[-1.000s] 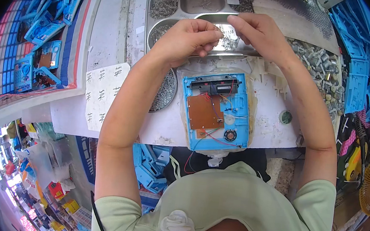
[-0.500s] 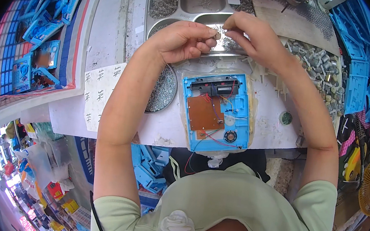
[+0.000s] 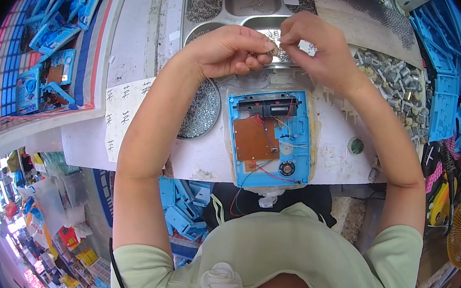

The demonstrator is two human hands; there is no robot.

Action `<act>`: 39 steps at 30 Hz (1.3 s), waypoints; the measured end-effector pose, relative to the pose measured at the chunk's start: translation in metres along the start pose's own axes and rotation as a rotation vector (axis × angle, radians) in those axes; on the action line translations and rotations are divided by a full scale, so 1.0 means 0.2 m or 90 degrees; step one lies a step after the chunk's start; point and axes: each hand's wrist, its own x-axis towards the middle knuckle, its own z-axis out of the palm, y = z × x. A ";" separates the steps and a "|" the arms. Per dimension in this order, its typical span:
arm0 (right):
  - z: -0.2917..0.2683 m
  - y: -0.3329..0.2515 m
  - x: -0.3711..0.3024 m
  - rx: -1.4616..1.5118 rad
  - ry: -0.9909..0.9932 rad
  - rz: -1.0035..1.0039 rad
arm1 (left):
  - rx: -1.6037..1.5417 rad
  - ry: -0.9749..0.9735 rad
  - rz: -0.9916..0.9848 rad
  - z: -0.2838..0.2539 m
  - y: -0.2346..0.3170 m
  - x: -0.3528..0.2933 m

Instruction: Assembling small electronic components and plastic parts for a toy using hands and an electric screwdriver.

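Both my hands are raised over a steel compartment tray [image 3: 234,21], which holds heaps of small metal springs and other bits. My left hand [image 3: 232,50] is closed, its thumb and forefinger pinching a small metal piece [image 3: 274,51] that looks like a spring or a small clump of them. Just to its right, my right hand [image 3: 323,55] has thumb and forefinger drawn together; whatever is between them is too small to make out. Nearer me lies an open blue plastic casing [image 3: 302,143] with a brown circuit board [image 3: 255,140], a black motor unit [image 3: 273,112], thin wires and a round speaker [image 3: 287,168].
Left of the casing is a round dish [image 3: 218,107] of small metal parts, partly behind my left forearm. Small motors and white plastic pieces [image 3: 399,86] are heaped at right. Blue casings [image 3: 445,106] stack at the right edge and more [image 3: 55,38] lie at far left.
My right hand has drawn slightly away from the left, and its fingers have shifted. My left hand has moved a little to the right, still pinching the small metal piece.
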 end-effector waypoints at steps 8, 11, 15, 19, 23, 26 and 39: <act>-0.04 -0.05 0.04 0.173 -0.009 0.464 | 0.356 0.321 0.291 0.14 -0.07 0.02; -0.08 -0.05 0.06 0.311 -0.137 0.600 | 0.360 0.316 0.401 0.19 -0.09 0.04; 0.01 -0.07 0.05 0.137 -0.031 0.373 | 0.072 0.250 0.314 0.18 -0.09 0.02; 0.01 -0.09 0.03 -0.047 0.028 0.148 | -0.137 0.154 0.228 0.11 -0.07 0.00; 0.00 -0.05 0.00 -0.210 0.059 -0.010 | -0.010 0.244 0.207 0.11 -0.09 0.00; 0.02 -0.02 -0.02 -0.227 -0.001 0.134 | 0.336 0.396 0.295 0.15 -0.11 0.02; -0.05 -0.10 0.00 0.225 -0.138 0.364 | 0.071 0.206 0.233 0.18 -0.12 -0.03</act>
